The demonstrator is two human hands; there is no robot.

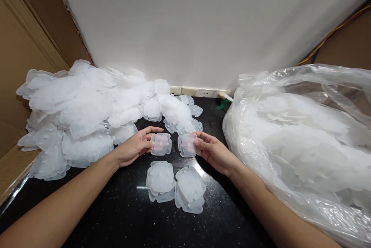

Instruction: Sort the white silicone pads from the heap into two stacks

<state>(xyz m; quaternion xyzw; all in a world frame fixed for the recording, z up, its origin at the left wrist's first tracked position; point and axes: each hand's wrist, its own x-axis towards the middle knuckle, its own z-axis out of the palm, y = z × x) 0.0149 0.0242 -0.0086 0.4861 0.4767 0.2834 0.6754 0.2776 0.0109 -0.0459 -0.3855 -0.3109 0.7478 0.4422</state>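
Between thumb and fingers, my left hand [138, 146] grips a translucent plastic piece [161, 144], squarish with notched edges and small bumps. My right hand [211, 150] pinches a similar translucent plastic piece [187, 145] by its right side. The two pieces are held up side by side with a small gap, and fingers show pink through both. Below them on the black countertop [121, 205] lie two small stacks of the same pieces, a left stack [160, 178] and a right stack [190, 186], their edges nearly touching.
A large heap of these pieces [87, 101] spreads across the left and back. At the right stands a clear plastic bag [240, 132] full of more. Cardboard [31, 47] walls the left side. Sockets [206, 93] and green tape [223, 104] are along the white wall.
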